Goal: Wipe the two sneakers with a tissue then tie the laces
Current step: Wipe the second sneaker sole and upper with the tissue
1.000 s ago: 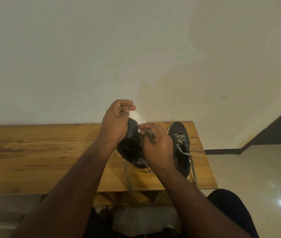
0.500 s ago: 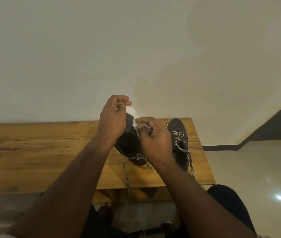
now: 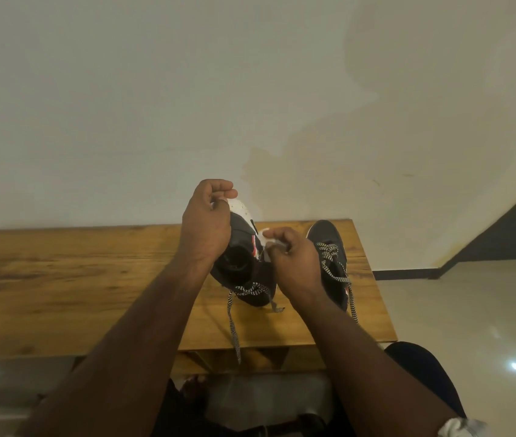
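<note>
Head view looks down over both forearms to a wooden desk (image 3: 61,279) set against a pale wall. Above its right part the left hand (image 3: 208,225) holds the first sneaker (image 3: 241,260) clear of the surface, fingers curled round the sole side near the white toe, so the shoe's long axis runs away from the person and upward, heel and dark opening toward the camera. The right hand (image 3: 294,260) sits just to the right of that shoe, touching its side, with fingers and thumb pinched on a small white tissue (image 3: 269,244) pressed to the upper near the white sole edge. The loose laces (image 3: 233,316) of this shoe, black and white checked, hang down untied over the front edge of the desk.

The second sneaker (image 3: 329,247) lies on the desk, just right of the right hand, toe toward the wall, heel toward the person, its own laces loose as well.

By my reading the wiping of the first shoe is in hand, and neither shoe is tied. The next stroke turns on this: the tissue is on the shoe's right flank, so the wipe would run along the long axis, toe to heel, while the left hand steadies or turns the shoe. The right hand is nearer to the second sneaker.
</note>
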